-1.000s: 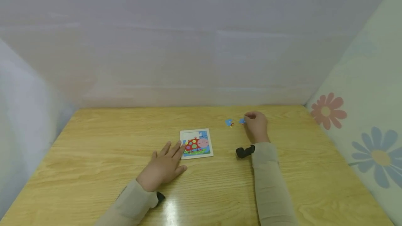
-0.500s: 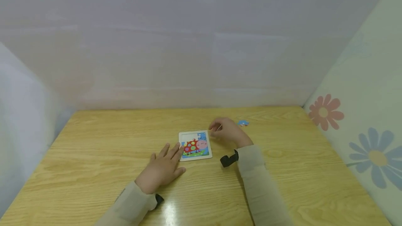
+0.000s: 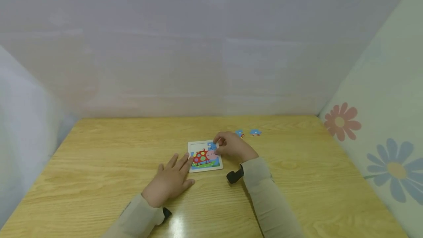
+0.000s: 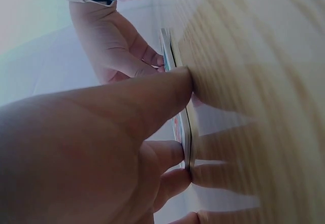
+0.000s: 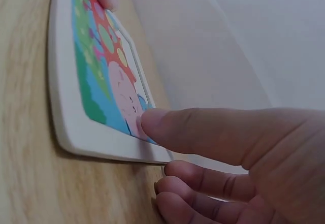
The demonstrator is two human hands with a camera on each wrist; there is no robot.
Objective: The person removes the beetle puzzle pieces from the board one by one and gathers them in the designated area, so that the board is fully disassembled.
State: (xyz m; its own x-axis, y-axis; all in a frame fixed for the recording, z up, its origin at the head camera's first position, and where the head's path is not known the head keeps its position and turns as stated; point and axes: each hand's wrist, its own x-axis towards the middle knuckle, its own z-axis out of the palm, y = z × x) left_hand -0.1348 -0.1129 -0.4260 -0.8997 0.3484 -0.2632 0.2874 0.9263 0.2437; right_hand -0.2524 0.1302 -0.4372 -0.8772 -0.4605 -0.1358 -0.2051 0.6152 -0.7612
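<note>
A square jigsaw puzzle in a white frame shows a red spotted ladybird with a pink face. Its upper left part shows bare white backing. My left hand lies spread on the table, its fingertips against the puzzle's left edge and lower left corner. At the opposite side, my right hand touches the puzzle's right edge near the top corner. In the right wrist view its thumb rests on the pink face, while the other fingers bend loosely beside the frame. The right index finger is mostly hidden there behind the thumb.
Two blue jigsaw pieces lie on the table beyond my right hand: one piece in full view, the other piece partly behind the hand. The wooden table meets a pale cloth wall at the back and a flower-printed cloth at the right.
My right hand has moved left from beside the loose pieces to the puzzle's right edge, and its thumb now touches the puzzle. My left hand has stayed in place.
</note>
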